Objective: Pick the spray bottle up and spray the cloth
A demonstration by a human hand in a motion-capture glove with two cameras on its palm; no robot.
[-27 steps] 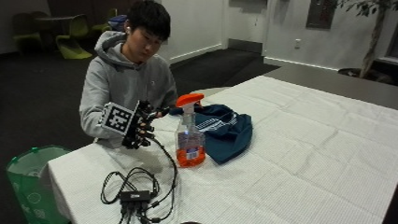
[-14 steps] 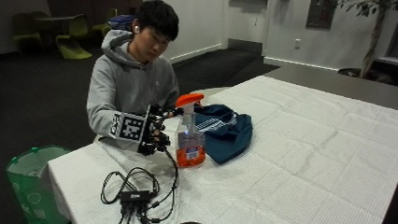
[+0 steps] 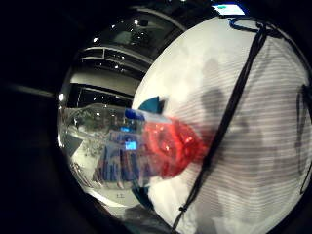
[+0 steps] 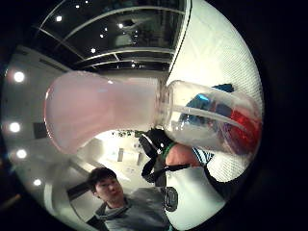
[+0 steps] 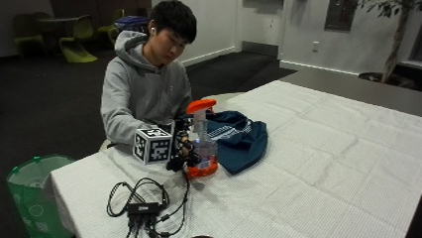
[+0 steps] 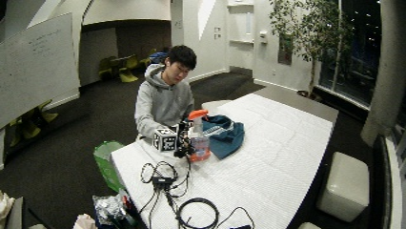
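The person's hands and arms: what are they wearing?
The right hand wears a black glove with black straps. Both arms are covered by the long sleeves of a grey hooded sweatshirt. The other hand is not clearly visible in these views.

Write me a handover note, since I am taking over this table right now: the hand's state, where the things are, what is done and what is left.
Gloved right hand: at the spray bottle, beside its body; whether the fingers are round it cannot be seen.
Spray bottle: upright on the white tablecloth, orange trigger head on top, orange base, clear body.
Cloth: dark blue, bunched on the table right beside the bottle, on the side away from the hand.
Done: hand brought to the bottle.
Left: grip and lift the bottle, aim at the cloth, spray.
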